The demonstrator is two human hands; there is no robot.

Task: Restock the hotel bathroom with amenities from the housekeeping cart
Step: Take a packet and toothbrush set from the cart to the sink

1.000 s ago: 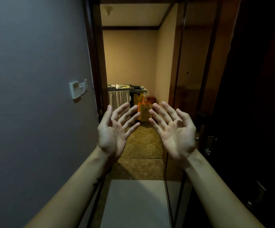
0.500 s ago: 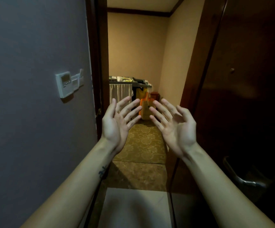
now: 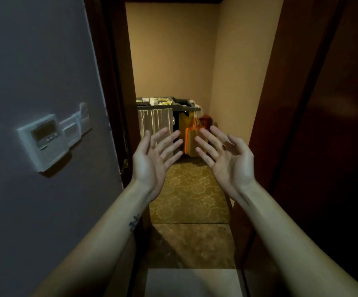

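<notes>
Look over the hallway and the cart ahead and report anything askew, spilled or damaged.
Nothing stands out. The housekeeping cart stands upright at the hallway's end, supplies on top, an orange bag hanging on it. The patterned carpet looks clean. The wall panel looks intact. Left hand and right hand are open, empty.

Both bare forearms reach forward from the bottom corners of the view, converging toward centre. Left hand [image 3: 152, 157] raised, palm turned inward and up, fingers [image 3: 169, 144] spread and extended, thumb pointing up; it holds nothing. Small dark tattoo [image 3: 134, 222] on the inner left forearm, below the wrist. Right hand [image 3: 227, 159] mirrors it, palm facing inward and up, fingers [image 3: 206, 144] splayed, thumb out to the side, also empty. The two hands are near each other, fingertips apart, not touching.
</notes>
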